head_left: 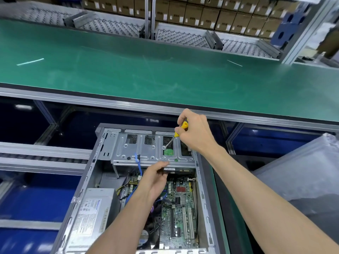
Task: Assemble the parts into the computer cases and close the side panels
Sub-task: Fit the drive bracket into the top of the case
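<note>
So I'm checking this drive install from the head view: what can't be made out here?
- Drive: mostly hidden under the drive cage and left hand.
- Screwdriver handle: mostly wrapped by right hand.
- Power supply label: too small.
- Computer case: cut by bottom edge.

Your computer case (pixel 201 180) lies open just near of the conveyor belt (pixel 146 70). Inside it, the drive cage (pixel 146 149) sits at the far end, the power supply (pixel 91 213) near-left, the motherboard (pixel 181 208) right. Cardboard boxes (pixel 201 13) are stacked beyond the belt.
</note>
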